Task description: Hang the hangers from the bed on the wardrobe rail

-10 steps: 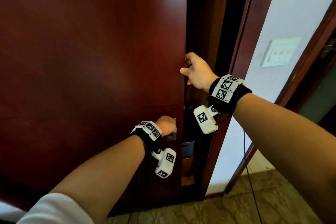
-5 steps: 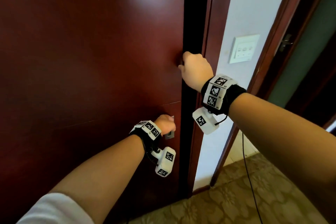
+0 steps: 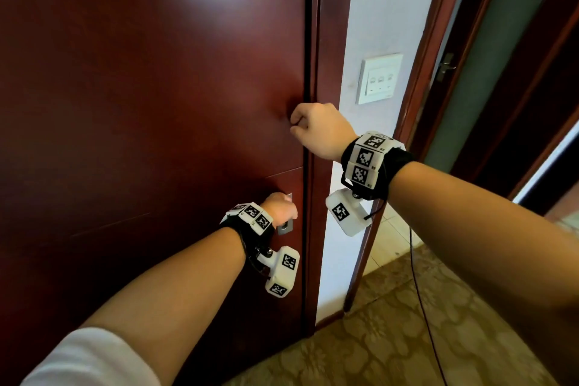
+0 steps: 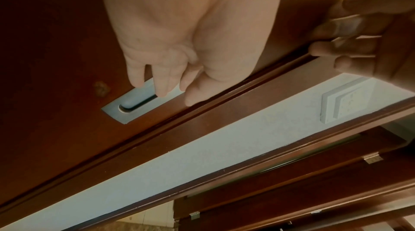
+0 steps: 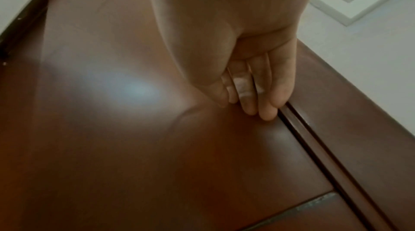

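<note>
Presently: wardrobe door, near shut; left hand fingers hooked in recessed pull, right hand curled fingertips at door's right edge — press evenly, fingers clear of seam.

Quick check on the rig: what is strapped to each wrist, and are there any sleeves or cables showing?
Each wrist wears a black band carrying white blocks printed with black square markers, plus a white camera pod hanging below. A thin black cable trails from the right wrist unit. A white sleeve covers the left upper arm; forearms are bare.
</note>
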